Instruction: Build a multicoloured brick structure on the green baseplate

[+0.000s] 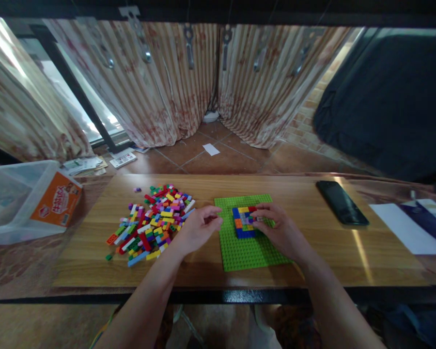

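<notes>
A green studded baseplate (236,257) lies on the wooden board. On it sits a low, square build of toy bricks (244,224), with blue, yellow, orange, red and grey pieces. My right hand (281,230) reaches over the build's right side, thumb and fingertips pinched at a small brick (252,219) whose colour is hard to make out. Part of the build is hidden under these fingers. My left hand (201,225) hovers between the baseplate and a pile of loose bricks (156,223). Its fingers are curved, with a gap to the thumb and nothing visible between them.
A black phone (342,202) rests on the board's right side. Beyond it are white paper (403,228) and a dark blue booklet (427,223). At the far left stands a clear plastic bin (18,194) with an orange label. Curtains (160,87) hang behind the table.
</notes>
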`<state>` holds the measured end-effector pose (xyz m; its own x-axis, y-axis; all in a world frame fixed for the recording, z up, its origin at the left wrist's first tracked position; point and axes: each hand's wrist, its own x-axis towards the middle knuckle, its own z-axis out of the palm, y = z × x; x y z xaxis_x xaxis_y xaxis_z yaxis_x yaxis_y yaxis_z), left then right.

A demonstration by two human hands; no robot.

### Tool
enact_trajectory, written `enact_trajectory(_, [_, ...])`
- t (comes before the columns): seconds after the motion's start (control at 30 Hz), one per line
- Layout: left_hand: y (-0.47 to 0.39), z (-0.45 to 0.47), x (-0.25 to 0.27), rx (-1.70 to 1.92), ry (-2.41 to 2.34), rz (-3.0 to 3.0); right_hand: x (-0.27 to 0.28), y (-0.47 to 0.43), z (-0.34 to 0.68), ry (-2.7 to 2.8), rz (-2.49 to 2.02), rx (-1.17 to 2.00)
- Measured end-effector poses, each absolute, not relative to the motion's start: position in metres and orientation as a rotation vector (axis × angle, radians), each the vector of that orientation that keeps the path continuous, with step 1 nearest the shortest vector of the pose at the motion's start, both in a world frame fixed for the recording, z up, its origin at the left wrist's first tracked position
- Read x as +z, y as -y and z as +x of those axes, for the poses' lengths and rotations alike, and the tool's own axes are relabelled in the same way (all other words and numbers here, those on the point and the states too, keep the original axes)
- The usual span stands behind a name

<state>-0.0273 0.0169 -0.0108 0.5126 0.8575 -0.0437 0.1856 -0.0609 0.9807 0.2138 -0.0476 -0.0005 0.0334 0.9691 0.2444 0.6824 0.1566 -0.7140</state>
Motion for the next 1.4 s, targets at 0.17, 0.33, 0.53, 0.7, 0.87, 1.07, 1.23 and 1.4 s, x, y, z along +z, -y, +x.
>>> enact_trajectory(0.17, [-0.017, -0.027, -0.011, 0.691, -0.919, 1.565, -0.001, 0.047, 0.211, 1.785, -1.579, 0.405])
enact_trajectory(0.33, [-0.017, -0.028, -0.010, 0.697, -0.919, 1.574, -0.005, 0.044, 0.209, 1.801, -1.535, 0.415])
enact_trajectory(0.53, [-0.017, -0.028, -0.007, 0.680, -0.935, 1.578, -0.008, 0.043, 0.211, 1.748, -1.575, 0.479])
enact_trajectory(0.7, [-0.015, -0.027, -0.005, 0.681, -0.939, 1.591, -0.010, 0.042, 0.213, 1.730, -1.635, 0.487])
enact_trajectory(0.87, [-0.013, -0.024, -0.003, 0.670, -0.933, 1.615, -0.014, 0.038, 0.212, 1.767, -1.640, 0.437])
enact_trajectory(1.07, [-0.009, -0.018, -0.002, 0.651, -0.917, 1.641, -0.019, 0.034, 0.207, 1.786, -1.668, 0.393])
enact_trajectory(1.23, [-0.009, -0.017, -0.001, 0.640, -0.901, 1.688, -0.019, 0.038, 0.200, 1.770, -1.623, 0.389])
enact_trajectory(1.4, [-0.013, -0.022, 0.003, 0.610, -0.983, 1.864, -0.016, 0.041, 0.205, 1.644, -1.553, 0.454])
